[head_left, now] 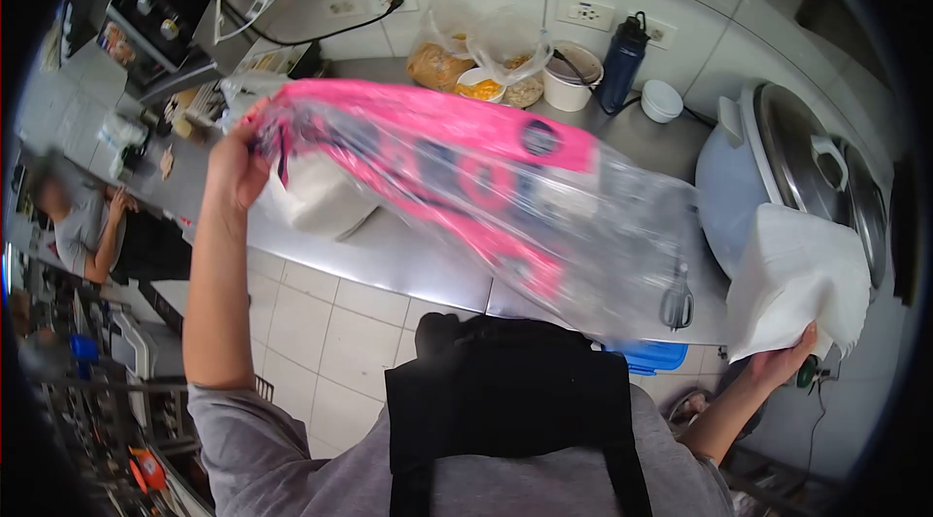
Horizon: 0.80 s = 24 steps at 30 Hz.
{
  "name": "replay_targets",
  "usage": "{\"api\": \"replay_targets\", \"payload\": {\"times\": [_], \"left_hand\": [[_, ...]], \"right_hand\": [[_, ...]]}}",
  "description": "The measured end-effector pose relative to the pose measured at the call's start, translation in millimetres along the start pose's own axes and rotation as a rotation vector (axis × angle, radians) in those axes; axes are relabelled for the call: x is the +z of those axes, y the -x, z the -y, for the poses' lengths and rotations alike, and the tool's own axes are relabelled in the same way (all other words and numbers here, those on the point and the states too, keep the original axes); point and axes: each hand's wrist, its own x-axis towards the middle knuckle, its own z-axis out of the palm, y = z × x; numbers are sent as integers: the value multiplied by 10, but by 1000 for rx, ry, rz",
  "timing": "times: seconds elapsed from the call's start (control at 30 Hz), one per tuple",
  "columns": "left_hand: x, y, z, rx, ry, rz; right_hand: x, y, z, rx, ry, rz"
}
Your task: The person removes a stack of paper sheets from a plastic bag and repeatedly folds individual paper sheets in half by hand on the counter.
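Note:
My left hand (241,162) is closed on the gathered end of a large pink and clear plastic bag (457,172). Stretched out over the steel counter, the bag is blurred by motion, with dark printing along it. At the right, my right hand (785,360) grips a stack of white paper napkins (802,274) from below, in front of a big round cooker. Partly behind the bag, near my left hand, lies another white papery pile (326,194). Dark-handled scissors (677,303) show through or beside the bag's far end, at the counter's front edge.
Along the wall stand bags of food (437,65), a white tub (571,80), a dark blue bottle (622,65) and a small white bowl (662,101). A large lidded cooker (748,177) fills the right. Another person (92,235) stands at the far left.

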Motion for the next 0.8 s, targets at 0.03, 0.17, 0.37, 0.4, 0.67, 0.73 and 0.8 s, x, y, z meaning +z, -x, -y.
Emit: {"api": "replay_targets", "payload": {"times": [0.03,0.17,0.37,0.4,0.67,0.73,0.8], "left_hand": [[50,-184,-85,15,-54,83],[356,-889,-15,170,-506,157],[213,-2055,392,715,-2004,72],[272,-2122,413,732,-1992,96],[632,-2442,985,349,-2511,392],[910,-2023,1179,343,-2650,375],[1006,-1532,1288,338,-2609,652]], "right_hand": [[58,86,13,-88,47,-175],[106,600,-141,-87,90,-338],[508,1213,-487,7,313,-366],[724,1276,-554,-12,320,-400],[1375,1657,-1399,317,191,-434],[1262,1668,-1831,312,210,-331],[974,1719,-2279,346,443,-332]]}}
